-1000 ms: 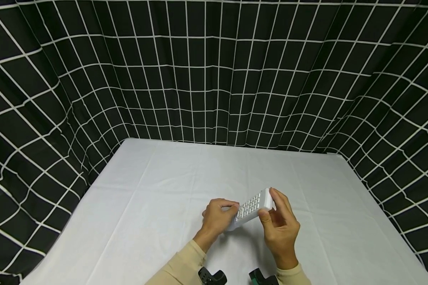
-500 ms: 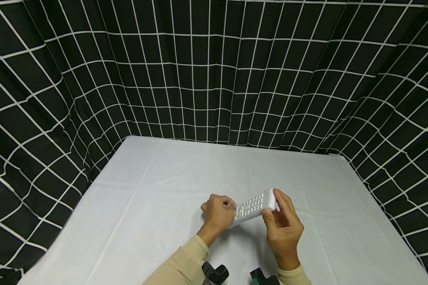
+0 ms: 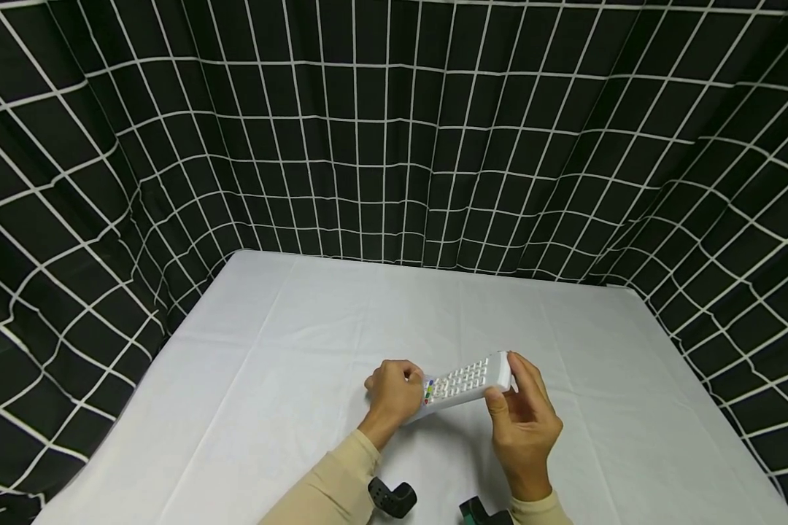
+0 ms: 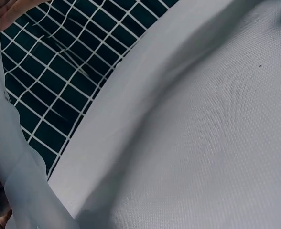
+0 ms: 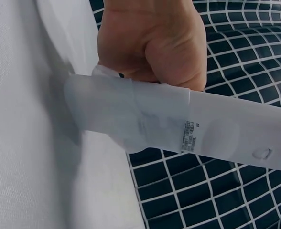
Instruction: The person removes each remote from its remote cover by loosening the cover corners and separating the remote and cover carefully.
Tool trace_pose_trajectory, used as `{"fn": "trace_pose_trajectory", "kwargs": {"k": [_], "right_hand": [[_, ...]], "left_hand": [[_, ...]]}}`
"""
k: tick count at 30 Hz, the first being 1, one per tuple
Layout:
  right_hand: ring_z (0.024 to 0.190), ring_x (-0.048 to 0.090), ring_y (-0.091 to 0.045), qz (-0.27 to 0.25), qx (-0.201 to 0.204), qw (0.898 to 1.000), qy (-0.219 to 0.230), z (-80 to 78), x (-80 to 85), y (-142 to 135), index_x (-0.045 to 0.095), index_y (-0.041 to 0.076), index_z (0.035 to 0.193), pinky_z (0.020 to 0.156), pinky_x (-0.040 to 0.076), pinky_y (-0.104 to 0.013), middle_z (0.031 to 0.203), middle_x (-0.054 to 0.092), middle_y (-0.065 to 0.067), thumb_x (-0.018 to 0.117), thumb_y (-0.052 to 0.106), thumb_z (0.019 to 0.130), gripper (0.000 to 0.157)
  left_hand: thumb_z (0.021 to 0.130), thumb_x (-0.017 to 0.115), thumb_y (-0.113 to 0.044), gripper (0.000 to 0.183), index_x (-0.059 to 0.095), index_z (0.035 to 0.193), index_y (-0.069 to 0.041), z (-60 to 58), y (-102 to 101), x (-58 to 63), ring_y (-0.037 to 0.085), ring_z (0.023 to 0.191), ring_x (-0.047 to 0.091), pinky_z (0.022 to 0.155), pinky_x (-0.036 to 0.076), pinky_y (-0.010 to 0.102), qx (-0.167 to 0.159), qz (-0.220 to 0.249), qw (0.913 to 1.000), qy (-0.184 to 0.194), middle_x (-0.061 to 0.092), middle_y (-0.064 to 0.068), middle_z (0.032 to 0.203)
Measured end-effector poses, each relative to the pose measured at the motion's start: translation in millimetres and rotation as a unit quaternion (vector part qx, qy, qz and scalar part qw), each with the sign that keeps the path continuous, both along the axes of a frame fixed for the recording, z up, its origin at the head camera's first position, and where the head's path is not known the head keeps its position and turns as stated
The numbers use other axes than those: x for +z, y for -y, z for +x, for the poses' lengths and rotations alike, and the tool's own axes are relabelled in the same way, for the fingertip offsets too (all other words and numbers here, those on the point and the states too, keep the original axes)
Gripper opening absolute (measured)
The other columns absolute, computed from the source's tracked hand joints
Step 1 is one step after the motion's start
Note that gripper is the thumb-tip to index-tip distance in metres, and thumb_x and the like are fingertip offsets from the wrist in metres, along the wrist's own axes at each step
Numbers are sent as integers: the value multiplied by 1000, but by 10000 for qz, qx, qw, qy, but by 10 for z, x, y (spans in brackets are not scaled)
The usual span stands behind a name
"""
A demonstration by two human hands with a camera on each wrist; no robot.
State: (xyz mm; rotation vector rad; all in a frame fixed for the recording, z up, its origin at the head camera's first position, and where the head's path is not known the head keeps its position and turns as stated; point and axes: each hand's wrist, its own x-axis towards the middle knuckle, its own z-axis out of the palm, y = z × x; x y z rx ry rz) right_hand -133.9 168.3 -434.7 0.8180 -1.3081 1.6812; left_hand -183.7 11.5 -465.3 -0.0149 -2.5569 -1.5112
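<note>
A white remote control [image 3: 462, 380] is held tilted above the table between both hands, its button side facing up. In the right wrist view, a translucent plastic sleeve [image 5: 126, 112] covers one end, while the remote's bare back shows a small label at the sleeve's edge. My left hand [image 3: 394, 394] grips the sleeved end with curled fingers, hiding part of it. The thumb and fingers of my right hand [image 3: 527, 426] pinch the uncovered end. Coloured buttons show right beside the left hand. Loose sleeve film [image 4: 18, 157] hangs along the left side of the left wrist view.
A white cloth [image 3: 289, 350] covers the table below the hands. Black curtains with a white grid [image 3: 381, 146] enclose its back and sides. Dark wrist devices [image 3: 392, 498] sit at both sleeve cuffs.
My left hand has shifted left along the remote, and the coloured buttons have come into view. My right hand, still pinching the other end, has moved slightly right and down.
</note>
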Motion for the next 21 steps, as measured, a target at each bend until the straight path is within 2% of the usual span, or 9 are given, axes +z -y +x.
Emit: {"fn": "trace_pose_trajectory", "kwargs": {"k": [5, 11, 16, 21], "right_hand": [[109, 54, -37, -47, 24, 10000, -69, 10, 2, 26, 37, -36, 115, 94, 45, -39, 116, 45, -44, 65, -20, 80, 48], [110, 54, -37, -107, 25, 9999, -83, 29, 3, 33, 37, -36, 116, 94, 45, -39, 116, 45, -43, 64, -22, 79, 48], [111, 53, -37, 40, -16, 10000, 52, 20, 4, 47, 38, -33, 119, 93, 46, -38, 117, 44, -43, 63, -22, 80, 48], [109, 52, -37, -57, -126, 9999, 0, -8, 32, 49, 40, -32, 120, 92, 46, -37, 118, 45, -42, 65, -20, 79, 50]], "left_hand": [[82, 64, -5, 19, 70, 64, -12, 1, 8, 21, 19, 68, 54, 79, 33, 46, 247, -81, 9990, 354, 62, -6, 64], [80, 62, -4, 20, 69, 62, -11, -15, 5, 14, 17, 66, 54, 78, 33, 45, 311, -229, 9986, 361, 61, -4, 65], [82, 67, -9, 14, 73, 70, -12, 11, 15, 17, 19, 78, 56, 80, 31, 47, -27, -61, 10000, 70, 64, -3, 75], [86, 67, -16, 12, 76, 80, -11, 78, 22, 55, 24, 99, 54, 86, 29, 52, -507, 411, 9975, -252, 68, -7, 88]]}}
